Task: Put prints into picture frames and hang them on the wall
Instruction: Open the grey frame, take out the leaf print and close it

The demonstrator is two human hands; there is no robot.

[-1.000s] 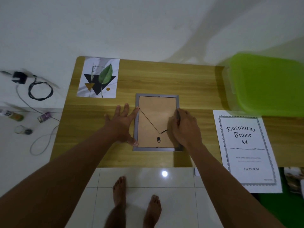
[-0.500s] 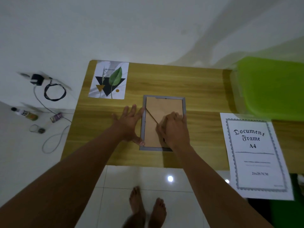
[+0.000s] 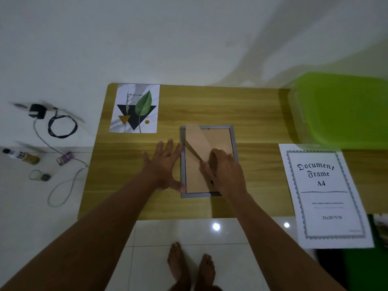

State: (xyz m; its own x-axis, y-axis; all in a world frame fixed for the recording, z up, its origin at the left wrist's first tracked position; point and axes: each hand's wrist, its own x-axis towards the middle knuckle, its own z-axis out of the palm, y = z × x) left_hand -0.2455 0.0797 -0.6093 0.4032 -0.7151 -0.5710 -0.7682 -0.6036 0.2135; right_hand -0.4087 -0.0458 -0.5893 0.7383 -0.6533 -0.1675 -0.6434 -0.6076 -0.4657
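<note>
A small grey picture frame (image 3: pixel 234 141) lies face down in the middle of the wooden table (image 3: pixel 210 106), its brown backing board up. The board's fold-out stand (image 3: pixel 196 138) is lifted and swung up to the left. My right hand (image 3: pixel 223 171) lies over the board and grips the stand near its base. My left hand (image 3: pixel 164 166) lies flat on the table with straight fingers, thumb against the frame's left edge. A leaf print (image 3: pixel 135 109) lies at the table's far left corner.
A white "Document Frame A4" sheet (image 3: pixel 326 196) overhangs the table's right front edge. A green plastic box (image 3: pixel 344 110) stands at the far right. On the floor to the left lie a charger with cables (image 3: pixel 52 122) and small bottles (image 3: pixel 25 157). My bare feet stand below the table edge.
My right hand moved from the frame's right edge onto the backing board and lifted the stand up from flat. The left hand stayed beside the frame. The camera view shifted.
</note>
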